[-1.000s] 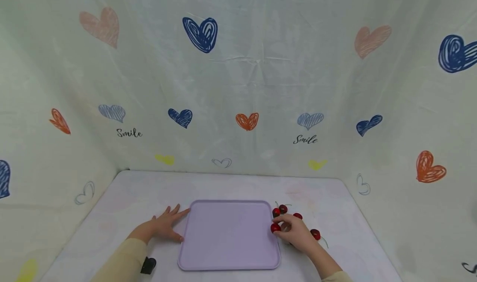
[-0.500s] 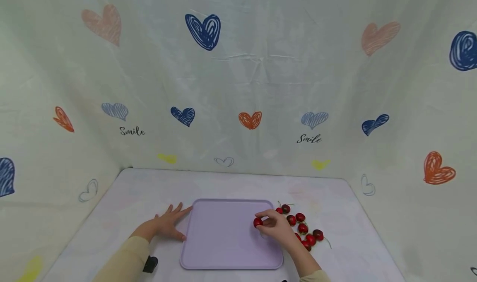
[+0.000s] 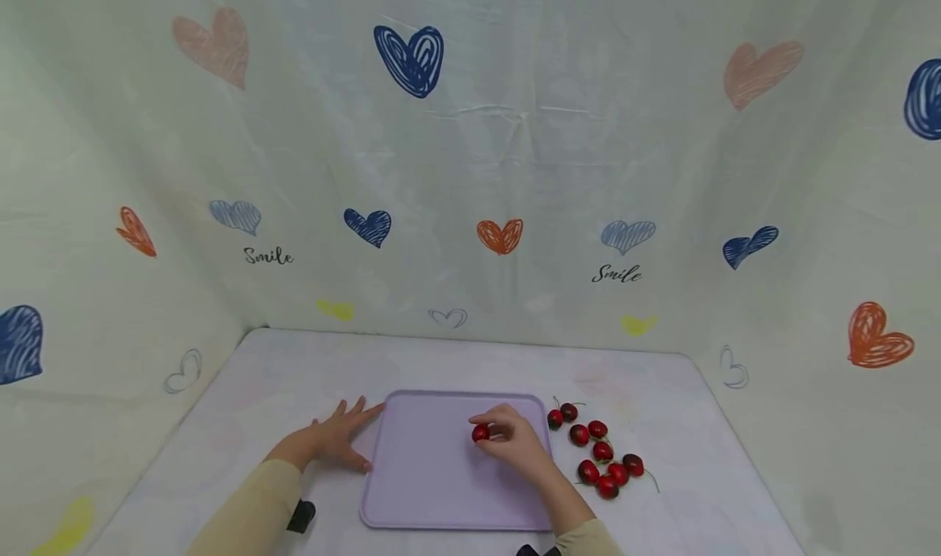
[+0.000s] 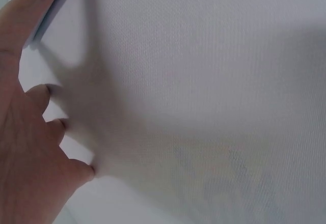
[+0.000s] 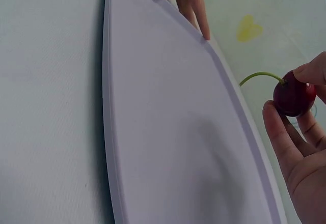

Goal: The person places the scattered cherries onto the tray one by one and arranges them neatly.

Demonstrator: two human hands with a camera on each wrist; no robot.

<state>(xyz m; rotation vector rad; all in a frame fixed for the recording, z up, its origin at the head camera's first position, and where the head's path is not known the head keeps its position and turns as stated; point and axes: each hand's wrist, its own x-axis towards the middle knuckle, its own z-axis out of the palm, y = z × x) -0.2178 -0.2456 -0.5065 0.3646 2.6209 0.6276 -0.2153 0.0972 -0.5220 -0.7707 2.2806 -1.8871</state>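
Note:
A dark red cherry [image 5: 294, 94] with a curved green stem is pinched between the thumb and fingers of my right hand [image 3: 515, 443]. In the head view that hand is over the right half of a lilac rectangular tray [image 3: 426, 491], and its shadow falls on the tray in the right wrist view. My left hand [image 3: 334, 442] rests at the tray's left edge with fingers spread, thumb and index finger touching the rim. The left wrist view shows the spread fingers [image 4: 56, 130] against the white tabletop, with a corner of the tray at the top left.
Several red cherries [image 3: 603, 451], some with stems, lie loose on the white table [image 3: 470, 364] to the right of the tray. A pale curtain [image 3: 470, 156] printed with hearts surrounds the table at the back and sides. Black straps [image 3: 301, 516] show near the wrists.
My right hand has lifted a cherry from the group at the right and carried it leftward over the tray. My left hand stays at the tray's left edge. The head view has shifted slightly.

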